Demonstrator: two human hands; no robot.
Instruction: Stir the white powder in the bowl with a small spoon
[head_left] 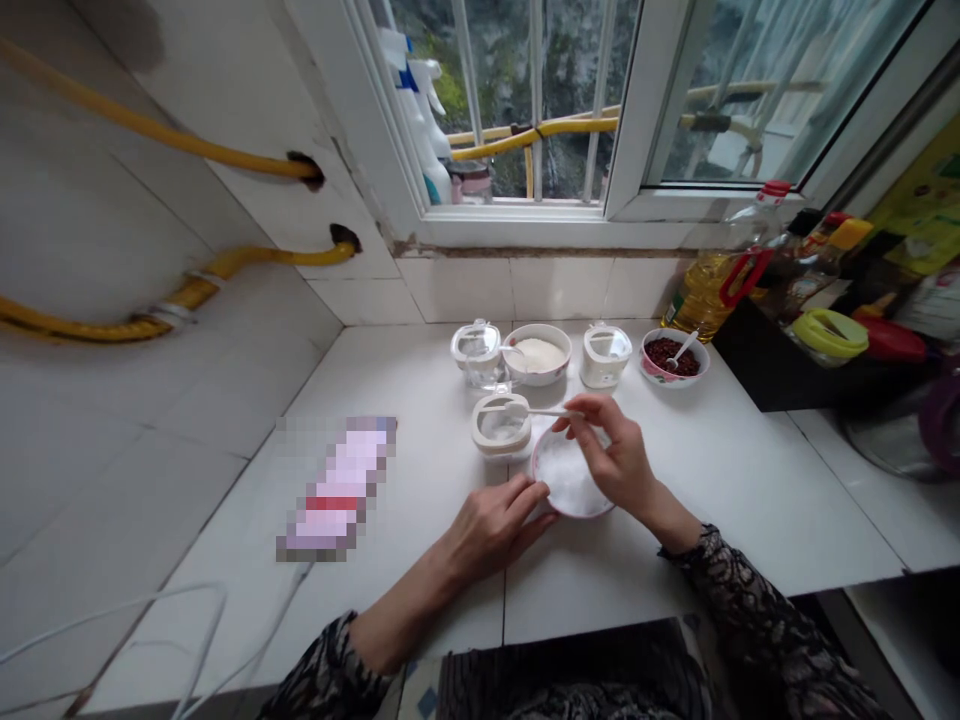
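Note:
My right hand (pixel 616 455) pinches the handle of a small white spoon (pixel 551 411) between thumb and fingertips. The spoon's head is over the open mouth of a clear, white-rimmed jar (pixel 501 443); whether it touches the contents I cannot tell. Just right of that jar stands a bowl (pixel 574 480) of white grains, partly covered by my right hand. With its fingers closed against the bowl's near left edge, my left hand (pixel 495 525) holds the bowl on the white tiled counter (pixel 420 480).
Behind are a second clear jar (pixel 478 352), a bowl of pale powder (pixel 541 357), a white lidded jar (pixel 606 357) and a bowl of dark red flakes (pixel 670 357). An oil bottle (pixel 709 285) stands at the back right. A blurred-out flat object (pixel 341 490) lies left, near a white cable (pixel 281 610).

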